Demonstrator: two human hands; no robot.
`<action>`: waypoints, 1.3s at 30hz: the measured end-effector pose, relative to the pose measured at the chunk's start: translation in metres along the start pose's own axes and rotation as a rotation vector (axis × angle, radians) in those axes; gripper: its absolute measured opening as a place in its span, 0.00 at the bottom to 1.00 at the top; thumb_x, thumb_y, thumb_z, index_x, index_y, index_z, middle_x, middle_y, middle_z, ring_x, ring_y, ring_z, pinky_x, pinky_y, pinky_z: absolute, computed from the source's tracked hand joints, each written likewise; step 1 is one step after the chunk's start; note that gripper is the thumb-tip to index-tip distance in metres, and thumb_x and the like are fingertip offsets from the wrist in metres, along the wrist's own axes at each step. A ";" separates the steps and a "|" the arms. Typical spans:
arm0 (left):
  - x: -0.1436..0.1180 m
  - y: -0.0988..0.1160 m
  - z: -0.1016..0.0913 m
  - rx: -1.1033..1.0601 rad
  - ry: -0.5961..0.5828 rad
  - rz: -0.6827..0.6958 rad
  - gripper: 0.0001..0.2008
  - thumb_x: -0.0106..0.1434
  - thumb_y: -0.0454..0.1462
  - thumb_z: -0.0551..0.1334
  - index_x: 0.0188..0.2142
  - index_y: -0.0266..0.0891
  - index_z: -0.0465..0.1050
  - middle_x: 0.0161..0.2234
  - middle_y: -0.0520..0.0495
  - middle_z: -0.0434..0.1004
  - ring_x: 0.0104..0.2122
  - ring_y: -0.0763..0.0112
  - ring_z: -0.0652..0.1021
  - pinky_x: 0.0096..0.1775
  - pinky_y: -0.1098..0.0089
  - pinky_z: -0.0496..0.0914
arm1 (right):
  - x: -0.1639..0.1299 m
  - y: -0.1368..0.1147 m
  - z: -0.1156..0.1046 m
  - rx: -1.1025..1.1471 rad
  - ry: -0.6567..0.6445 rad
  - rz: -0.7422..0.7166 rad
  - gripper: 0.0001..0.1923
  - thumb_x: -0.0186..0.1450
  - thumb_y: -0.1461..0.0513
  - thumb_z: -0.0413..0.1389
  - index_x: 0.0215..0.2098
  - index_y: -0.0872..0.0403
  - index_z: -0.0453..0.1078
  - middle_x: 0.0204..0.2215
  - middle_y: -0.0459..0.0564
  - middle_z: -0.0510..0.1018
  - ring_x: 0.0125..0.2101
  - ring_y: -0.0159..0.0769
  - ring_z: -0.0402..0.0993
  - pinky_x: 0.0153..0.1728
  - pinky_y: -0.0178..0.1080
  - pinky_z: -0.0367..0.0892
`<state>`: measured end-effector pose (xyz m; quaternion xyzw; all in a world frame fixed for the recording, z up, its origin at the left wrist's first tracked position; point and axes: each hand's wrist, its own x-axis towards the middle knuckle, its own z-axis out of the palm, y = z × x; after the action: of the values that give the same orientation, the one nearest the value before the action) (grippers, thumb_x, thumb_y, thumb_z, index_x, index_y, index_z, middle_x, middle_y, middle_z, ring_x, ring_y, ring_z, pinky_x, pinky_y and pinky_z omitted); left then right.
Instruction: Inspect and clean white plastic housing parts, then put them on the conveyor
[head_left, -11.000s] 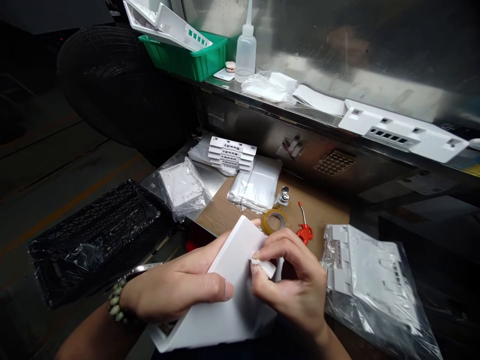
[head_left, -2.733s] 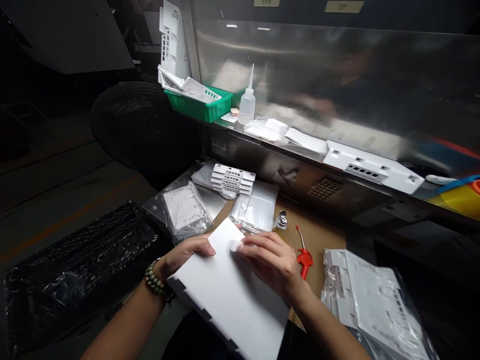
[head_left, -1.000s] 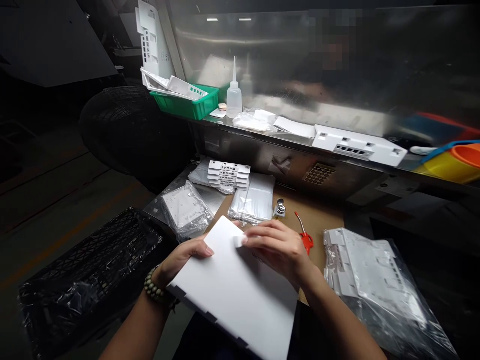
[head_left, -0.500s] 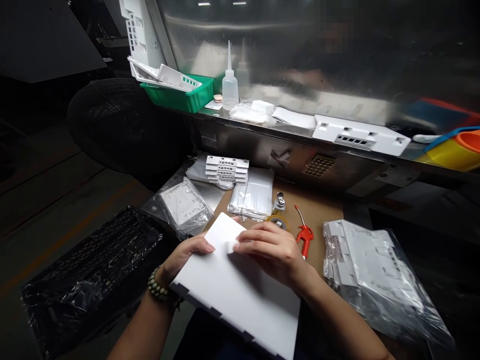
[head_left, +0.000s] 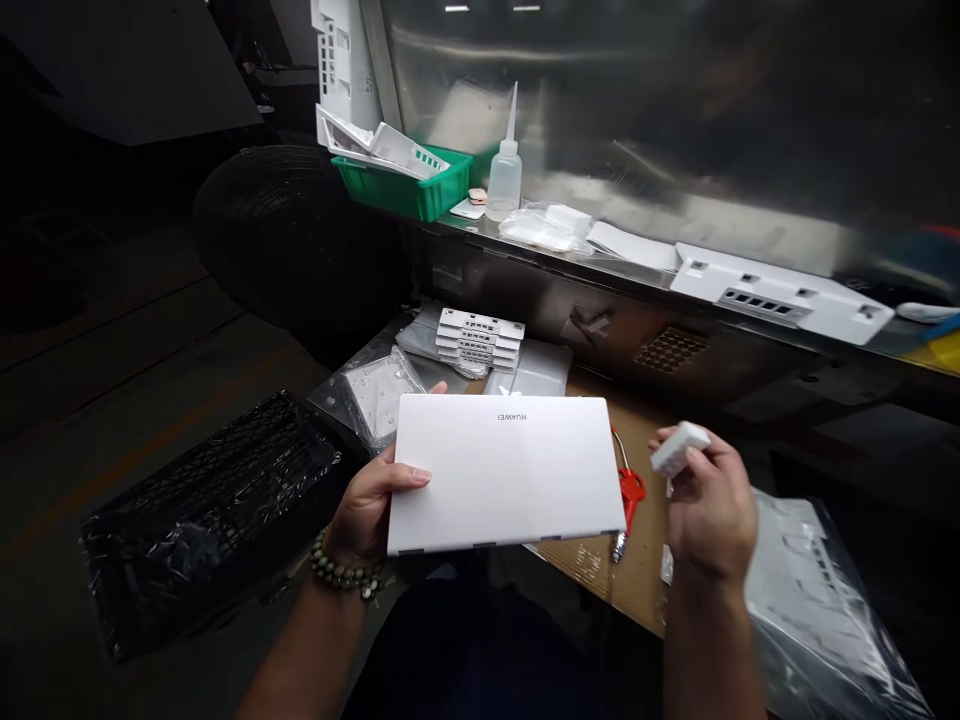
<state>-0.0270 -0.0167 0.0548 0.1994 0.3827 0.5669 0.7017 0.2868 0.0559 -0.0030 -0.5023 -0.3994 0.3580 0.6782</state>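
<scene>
The left hand (head_left: 367, 500) grips the left edge of a flat white plastic cover panel (head_left: 504, 470), thumb on top, holding it level above the brown table (head_left: 645, 560). Just right of the panel and apart from it, the right hand (head_left: 709, 505) pinches a small white wiping pad (head_left: 679, 447) in its fingertips. On the steel shelf behind, a green plastic basket (head_left: 409, 190) holds white slotted plastic housings (head_left: 375, 145).

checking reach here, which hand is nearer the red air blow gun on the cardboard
Right. The right hand, pinching a small white block, hovers just to the right of the red air blow gun. The left hand grips the white panel at its far left edge.
</scene>
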 end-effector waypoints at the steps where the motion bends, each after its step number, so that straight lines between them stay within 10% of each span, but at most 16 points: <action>1: 0.000 0.000 0.001 -0.004 0.013 0.009 0.51 0.53 0.31 0.64 0.74 0.44 0.48 0.61 0.40 0.76 0.55 0.41 0.78 0.59 0.44 0.70 | -0.001 0.004 -0.001 0.073 -0.034 0.066 0.11 0.65 0.59 0.57 0.45 0.52 0.73 0.35 0.48 0.80 0.38 0.38 0.77 0.43 0.43 0.72; 9: 0.006 0.001 -0.003 0.050 0.051 -0.016 0.49 0.51 0.33 0.67 0.72 0.46 0.54 0.57 0.42 0.79 0.52 0.43 0.80 0.55 0.47 0.74 | -0.007 0.009 0.004 0.108 -0.441 0.397 0.22 0.60 0.46 0.65 0.41 0.55 0.77 0.18 0.39 0.62 0.18 0.28 0.56 0.20 0.32 0.55; 15: 0.028 -0.007 -0.027 0.480 0.234 0.130 0.27 0.54 0.47 0.76 0.52 0.43 0.80 0.47 0.43 0.84 0.50 0.48 0.81 0.50 0.59 0.78 | -0.014 0.006 0.013 -0.106 -0.521 0.270 0.20 0.57 0.47 0.69 0.30 0.56 0.75 0.21 0.45 0.72 0.22 0.30 0.65 0.23 0.34 0.60; 18: 0.035 -0.009 -0.037 0.581 0.270 0.225 0.21 0.50 0.49 0.78 0.39 0.40 0.84 0.42 0.42 0.86 0.50 0.47 0.81 0.54 0.56 0.75 | -0.003 0.019 0.014 -0.221 -0.548 0.184 0.23 0.59 0.46 0.67 0.41 0.56 0.76 0.26 0.46 0.76 0.26 0.32 0.69 0.27 0.35 0.66; 24: 0.031 0.001 -0.047 0.691 0.335 0.288 0.20 0.49 0.52 0.78 0.37 0.43 0.85 0.42 0.42 0.86 0.48 0.46 0.81 0.53 0.55 0.75 | 0.094 0.080 0.034 -0.788 -0.432 0.079 0.25 0.73 0.49 0.45 0.56 0.59 0.67 0.38 0.55 0.80 0.36 0.40 0.77 0.36 0.41 0.74; 32: 0.039 0.015 -0.090 0.728 0.534 0.348 0.18 0.51 0.55 0.75 0.35 0.50 0.84 0.39 0.48 0.85 0.45 0.50 0.81 0.46 0.63 0.77 | 0.262 0.117 0.124 -1.292 -0.403 -0.144 0.18 0.72 0.56 0.59 0.57 0.54 0.71 0.59 0.56 0.73 0.56 0.46 0.73 0.56 0.54 0.71; 39: 0.039 0.026 -0.121 0.648 0.643 0.439 0.15 0.53 0.51 0.75 0.36 0.50 0.83 0.39 0.50 0.85 0.43 0.53 0.81 0.45 0.63 0.77 | 0.308 0.141 0.145 -1.491 -0.529 -0.273 0.17 0.72 0.56 0.59 0.55 0.56 0.72 0.57 0.56 0.74 0.56 0.46 0.72 0.57 0.54 0.69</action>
<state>-0.1339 0.0087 -0.0150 0.2979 0.6846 0.5861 0.3147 0.2750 0.4201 -0.0580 -0.6684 -0.7388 0.0178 0.0847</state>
